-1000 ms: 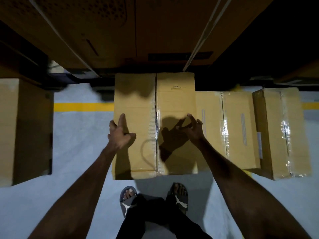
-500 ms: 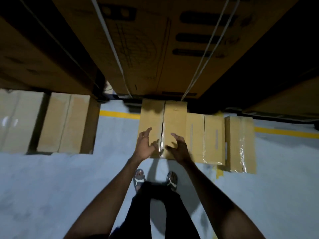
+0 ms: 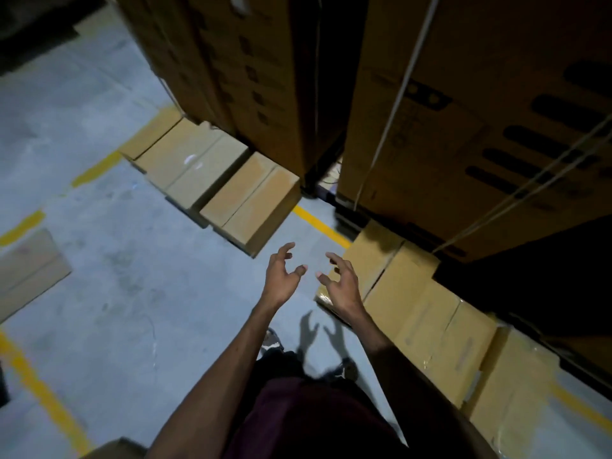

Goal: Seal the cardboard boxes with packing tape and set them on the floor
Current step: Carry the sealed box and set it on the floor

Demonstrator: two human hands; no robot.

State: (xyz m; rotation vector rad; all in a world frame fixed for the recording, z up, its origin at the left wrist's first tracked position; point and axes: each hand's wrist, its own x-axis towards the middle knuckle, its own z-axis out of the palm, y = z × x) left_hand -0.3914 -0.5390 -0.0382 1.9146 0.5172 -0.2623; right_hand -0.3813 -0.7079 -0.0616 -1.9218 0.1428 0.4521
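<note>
Both hands held empty above the floor

The left hand (image 3: 281, 276) and right hand (image 3: 341, 283) are spread, fingers loosely curled, beside taped cardboard boxes (image 3: 427, 313).

I can read no text, brand or number here. The tall stacked cartons (image 3: 463, 134) carry dark printed bars and small marks, too blurred for me to make out. The taped boxes (image 3: 427, 313) at the foot of those cartons show pale strips, unreadable too.
</note>
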